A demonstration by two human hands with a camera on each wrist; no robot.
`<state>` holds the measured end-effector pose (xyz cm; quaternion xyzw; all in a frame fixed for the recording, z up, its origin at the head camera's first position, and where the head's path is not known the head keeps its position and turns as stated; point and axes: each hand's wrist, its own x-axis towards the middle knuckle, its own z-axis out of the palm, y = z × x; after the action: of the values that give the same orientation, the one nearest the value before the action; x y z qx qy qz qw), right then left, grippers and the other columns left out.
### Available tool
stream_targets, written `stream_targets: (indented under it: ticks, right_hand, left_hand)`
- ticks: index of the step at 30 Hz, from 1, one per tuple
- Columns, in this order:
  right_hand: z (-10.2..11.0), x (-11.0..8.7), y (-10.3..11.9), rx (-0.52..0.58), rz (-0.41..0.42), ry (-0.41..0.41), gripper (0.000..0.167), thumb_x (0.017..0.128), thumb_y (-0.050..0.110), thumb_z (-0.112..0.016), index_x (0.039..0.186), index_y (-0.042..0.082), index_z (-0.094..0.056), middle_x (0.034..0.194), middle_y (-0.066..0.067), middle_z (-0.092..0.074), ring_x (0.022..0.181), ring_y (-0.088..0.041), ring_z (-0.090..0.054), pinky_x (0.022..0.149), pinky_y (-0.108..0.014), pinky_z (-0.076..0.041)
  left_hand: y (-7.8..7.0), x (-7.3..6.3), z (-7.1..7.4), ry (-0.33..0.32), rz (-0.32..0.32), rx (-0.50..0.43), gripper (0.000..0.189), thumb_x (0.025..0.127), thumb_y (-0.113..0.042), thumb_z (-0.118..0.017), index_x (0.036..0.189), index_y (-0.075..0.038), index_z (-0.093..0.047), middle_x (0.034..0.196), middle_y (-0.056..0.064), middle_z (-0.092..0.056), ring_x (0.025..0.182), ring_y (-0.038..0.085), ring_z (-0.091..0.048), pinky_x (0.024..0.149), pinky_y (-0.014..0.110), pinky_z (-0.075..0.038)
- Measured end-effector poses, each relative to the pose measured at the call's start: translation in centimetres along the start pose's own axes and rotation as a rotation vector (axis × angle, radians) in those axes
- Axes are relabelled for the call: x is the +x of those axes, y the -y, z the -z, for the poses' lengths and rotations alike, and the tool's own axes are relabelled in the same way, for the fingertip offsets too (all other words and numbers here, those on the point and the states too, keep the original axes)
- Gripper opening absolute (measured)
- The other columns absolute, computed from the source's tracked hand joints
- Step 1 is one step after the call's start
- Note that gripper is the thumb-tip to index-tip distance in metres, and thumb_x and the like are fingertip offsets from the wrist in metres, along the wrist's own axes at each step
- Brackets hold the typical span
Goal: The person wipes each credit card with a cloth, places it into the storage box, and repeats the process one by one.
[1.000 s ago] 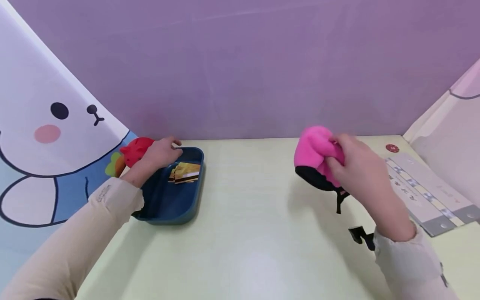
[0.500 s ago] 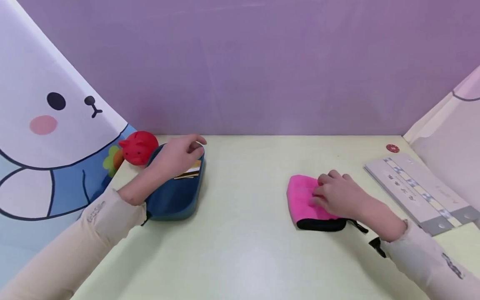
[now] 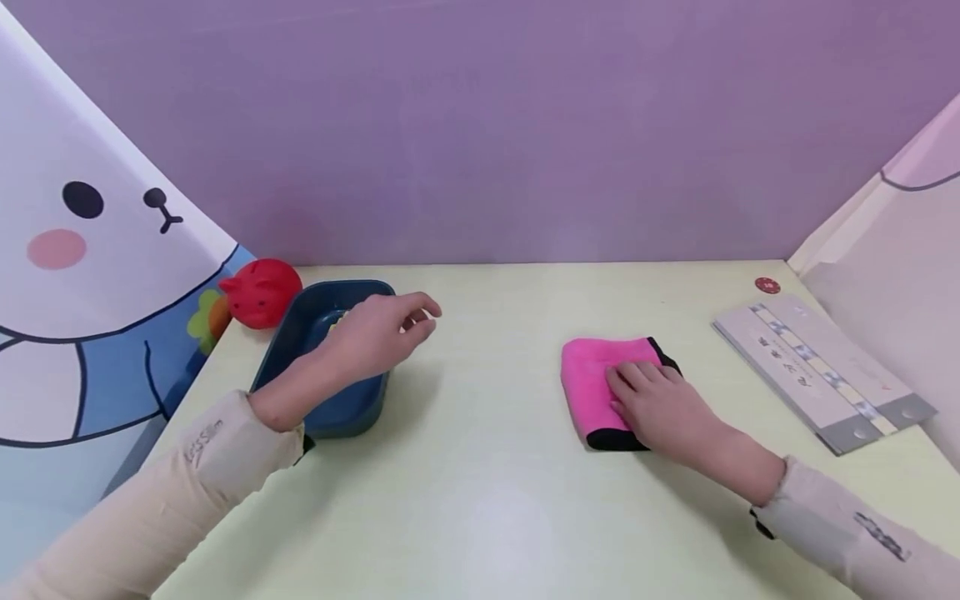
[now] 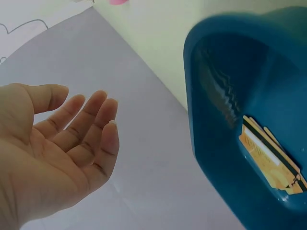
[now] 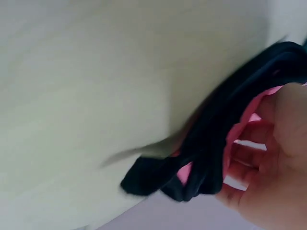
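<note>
A folded pink fleecy cloth with black edging lies flat on the table, right of centre in the head view. My right hand rests on its right part, fingers spread over it and slightly bent. In the right wrist view the black edging and a loose black strap end show beside the fingers. My left hand hovers over the right side of a dark blue tub, fingers loosely bent, holding nothing. Several gold cards lie inside the tub, mostly hidden by the hand in the head view.
A red piggy bank stands at the table's back left, beside the tub. At the right lie a grey folder and a red chip. A purple backdrop rises behind the table's far edge.
The pink cloth, held up in my right hand a second ago, now lies flat with the hand on it. My left hand has moved right across the tub.
</note>
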<state>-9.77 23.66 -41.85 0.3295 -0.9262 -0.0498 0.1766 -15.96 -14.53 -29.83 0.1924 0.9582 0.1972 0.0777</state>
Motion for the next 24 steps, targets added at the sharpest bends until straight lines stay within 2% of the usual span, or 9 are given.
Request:
stream_targets:
  ticks: [5, 9, 16, 20, 24]
  right_hand:
    - [-0.6, -0.7, -0.5, 0.025, 0.045, -0.028, 0.047, 0.09, 0.027, -0.067, 0.127, -0.003, -0.065, 0.116, -0.017, -0.059, 0.105, -0.032, -0.058, 0.077, -0.043, -0.053]
    - [-0.5, -1.1, -0.3, 0.038, 0.02, 0.016, 0.046, 0.091, 0.027, -0.068, 0.126, -0.002, -0.065, 0.118, -0.017, -0.058, 0.106, -0.033, -0.057, 0.078, -0.045, -0.054]
    - [-0.1, -1.0, 0.8, 0.032, 0.017, 0.1, 0.02, 0.088, 0.016, -0.071, 0.102, 0.003, -0.064, 0.118, -0.017, -0.059, 0.108, -0.034, -0.056, 0.088, -0.049, -0.052]
    - [0.1, -0.5, 1.1, 0.06, 0.012, 0.088, 0.02, 0.086, 0.011, -0.07, 0.103, 0.005, -0.062, 0.106, -0.013, -0.059, 0.097, -0.03, -0.056, 0.08, -0.044, -0.052]
    - [0.2, -0.2, 1.3, 0.087, 0.004, 0.066, 0.025, 0.087, 0.012, -0.07, 0.109, 0.005, -0.063, 0.103, -0.011, -0.059, 0.091, -0.027, -0.056, 0.07, -0.04, -0.05]
  left_hand:
    - [0.2, -0.2, -0.7, 0.033, -0.001, 0.005, 0.03, 0.101, -0.028, -0.058, 0.13, -0.018, -0.062, 0.11, 0.004, -0.071, 0.083, 0.017, -0.064, 0.067, 0.028, -0.055]
    - [0.7, -0.4, -1.3, 0.075, -0.012, -0.006, 0.028, 0.102, -0.027, -0.058, 0.127, -0.018, -0.064, 0.108, 0.004, -0.071, 0.08, 0.015, -0.063, 0.067, 0.027, -0.054]
    - [1.3, -0.7, -1.8, 0.091, -0.031, -0.003, 0.026, 0.101, -0.026, -0.057, 0.124, -0.018, -0.065, 0.104, 0.003, -0.072, 0.076, 0.013, -0.061, 0.066, 0.025, -0.052]
    - [1.1, -0.6, -1.7, 0.087, -0.036, 0.001, 0.026, 0.101, -0.027, -0.057, 0.125, -0.018, -0.065, 0.104, 0.002, -0.071, 0.076, 0.013, -0.061, 0.066, 0.025, -0.052]
    - [1.1, -0.6, -1.6, 0.096, -0.026, -0.001, 0.027, 0.101, -0.027, -0.058, 0.126, -0.019, -0.064, 0.105, 0.002, -0.071, 0.078, 0.014, -0.061, 0.066, 0.025, -0.052]
